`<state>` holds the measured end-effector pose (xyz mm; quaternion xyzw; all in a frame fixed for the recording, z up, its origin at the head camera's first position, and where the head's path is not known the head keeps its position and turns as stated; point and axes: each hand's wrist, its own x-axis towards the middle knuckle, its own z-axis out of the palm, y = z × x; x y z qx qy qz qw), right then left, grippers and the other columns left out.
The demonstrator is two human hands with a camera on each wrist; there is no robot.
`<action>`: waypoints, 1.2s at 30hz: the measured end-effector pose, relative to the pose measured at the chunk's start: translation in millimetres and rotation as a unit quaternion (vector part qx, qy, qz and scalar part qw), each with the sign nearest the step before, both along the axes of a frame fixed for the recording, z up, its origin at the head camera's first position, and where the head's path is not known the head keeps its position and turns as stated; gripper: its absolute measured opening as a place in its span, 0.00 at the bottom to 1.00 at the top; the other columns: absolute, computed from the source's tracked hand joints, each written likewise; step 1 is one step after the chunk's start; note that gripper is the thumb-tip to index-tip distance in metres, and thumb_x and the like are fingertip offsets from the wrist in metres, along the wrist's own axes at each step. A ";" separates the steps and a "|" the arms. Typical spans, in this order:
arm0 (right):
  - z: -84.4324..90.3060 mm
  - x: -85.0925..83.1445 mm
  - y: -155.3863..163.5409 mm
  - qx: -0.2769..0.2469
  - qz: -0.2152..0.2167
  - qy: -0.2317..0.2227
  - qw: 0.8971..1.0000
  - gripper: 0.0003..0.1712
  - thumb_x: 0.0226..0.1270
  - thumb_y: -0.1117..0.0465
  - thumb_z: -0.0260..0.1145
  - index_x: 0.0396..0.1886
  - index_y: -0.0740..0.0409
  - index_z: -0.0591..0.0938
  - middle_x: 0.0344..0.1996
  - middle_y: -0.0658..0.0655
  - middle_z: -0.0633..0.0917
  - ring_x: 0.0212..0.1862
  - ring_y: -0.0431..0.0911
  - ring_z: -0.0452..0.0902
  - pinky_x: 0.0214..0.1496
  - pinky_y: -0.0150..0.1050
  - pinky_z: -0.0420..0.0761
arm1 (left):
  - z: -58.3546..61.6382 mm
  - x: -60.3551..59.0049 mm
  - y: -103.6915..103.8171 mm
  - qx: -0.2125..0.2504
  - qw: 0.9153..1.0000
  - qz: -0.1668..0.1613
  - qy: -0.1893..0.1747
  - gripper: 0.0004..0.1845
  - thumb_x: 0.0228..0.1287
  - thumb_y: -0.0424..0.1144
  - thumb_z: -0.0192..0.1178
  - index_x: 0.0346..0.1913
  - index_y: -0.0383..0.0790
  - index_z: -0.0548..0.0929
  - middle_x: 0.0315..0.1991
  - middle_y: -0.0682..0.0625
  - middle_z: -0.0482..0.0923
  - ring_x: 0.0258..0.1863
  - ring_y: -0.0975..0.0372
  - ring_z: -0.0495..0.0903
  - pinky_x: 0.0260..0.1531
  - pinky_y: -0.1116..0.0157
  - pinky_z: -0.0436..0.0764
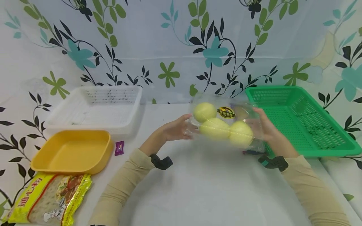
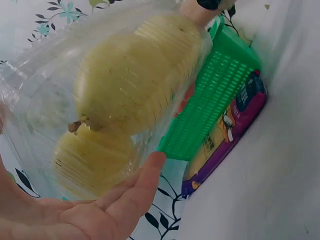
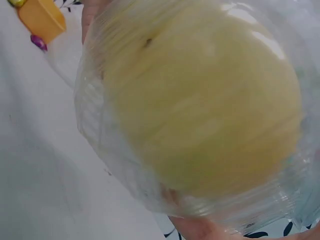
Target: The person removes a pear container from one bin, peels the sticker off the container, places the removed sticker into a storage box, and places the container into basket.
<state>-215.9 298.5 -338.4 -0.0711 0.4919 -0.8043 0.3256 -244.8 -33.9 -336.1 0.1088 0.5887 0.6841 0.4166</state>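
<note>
Clear plastic clamshell box of pale yellow round fruit (image 1: 226,125) is held above the white cloth-covered table (image 1: 209,188), at 9 o'clock from the green perforated plastic basket (image 1: 299,122). Judgement: keep the box level, squeeze evenly from both ends; thin walls likely flex, so moderate pressure only. Left hand (image 1: 176,129): fingers fairly straight, spread, pressing flat against the box's 9 o'clock end. Right hand (image 1: 266,127): cupped round the 3 o'clock end, fingers reaching behind it. A purple snack packet (image 2: 235,127) lies beside the basket.
</note>
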 end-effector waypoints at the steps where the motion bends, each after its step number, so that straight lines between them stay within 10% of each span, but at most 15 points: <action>1: -0.9 -1.0 -4.8 0.012 -0.005 0.003 1.000 0.57 0.61 0.33 0.40 0.62 0.74 0.26 0.43 0.60 0.75 0.44 0.51 0.74 0.46 0.44 0.73 | -0.7 2.5 -2.1 0.005 1.000 0.004 0.003 0.39 0.61 0.55 0.40 0.68 0.36 0.43 0.62 0.33 0.54 0.59 0.47 0.59 0.55 0.58 0.62; 8: -3.9 -9.2 -27.2 0.034 -0.016 0.010 0.999 0.41 0.61 0.33 0.39 0.53 0.66 0.58 0.41 0.60 0.76 0.42 0.50 0.75 0.45 0.43 0.73 | -4.2 11.8 -17.4 -0.001 0.999 0.044 0.018 0.41 0.54 0.56 0.43 0.63 0.27 0.53 0.56 0.34 0.64 0.54 0.49 0.66 0.55 0.56 0.61; 17: -10.7 -16.1 -42.8 0.092 -0.025 -0.037 0.995 0.62 0.54 0.27 0.41 0.64 0.69 0.25 0.65 0.72 0.35 0.52 0.55 0.66 0.54 0.45 0.67 | -19.2 17.4 -33.1 0.019 0.998 0.054 -0.002 0.44 0.55 0.58 0.46 0.62 0.22 0.53 0.43 0.43 0.73 0.45 0.55 0.72 0.53 0.58 0.64; 23: -22.5 -20.5 -58.1 0.145 -0.037 -0.027 0.988 0.66 0.49 0.23 0.42 0.65 0.73 0.32 0.65 0.72 0.34 0.65 0.63 0.38 0.60 0.52 0.55 | -31.7 28.6 -53.1 0.025 0.995 0.095 -0.006 0.37 0.60 0.52 0.42 0.66 0.34 0.48 0.52 0.36 0.66 0.48 0.53 0.71 0.49 0.60 0.69; 30: -35.2 -20.2 -75.4 0.094 -0.049 -0.014 0.994 0.51 0.62 0.40 0.52 0.66 0.65 0.37 0.66 0.68 0.38 0.65 0.61 0.36 0.62 0.51 0.47 | -44.7 38.0 -73.1 0.054 0.989 0.136 -0.030 0.35 0.64 0.49 0.36 0.67 0.32 0.41 0.61 0.29 0.53 0.50 0.52 0.70 0.51 0.60 0.68; 36: -44.5 -16.2 -86.3 0.111 -0.073 0.001 0.991 0.46 0.66 0.47 0.51 0.68 0.62 0.35 0.66 0.69 0.38 0.64 0.66 0.36 0.61 0.58 0.47 | -54.4 40.1 -87.4 0.035 0.989 0.142 0.001 0.31 0.67 0.47 0.35 0.66 0.32 0.45 0.53 0.34 0.65 0.46 0.54 0.74 0.51 0.61 0.67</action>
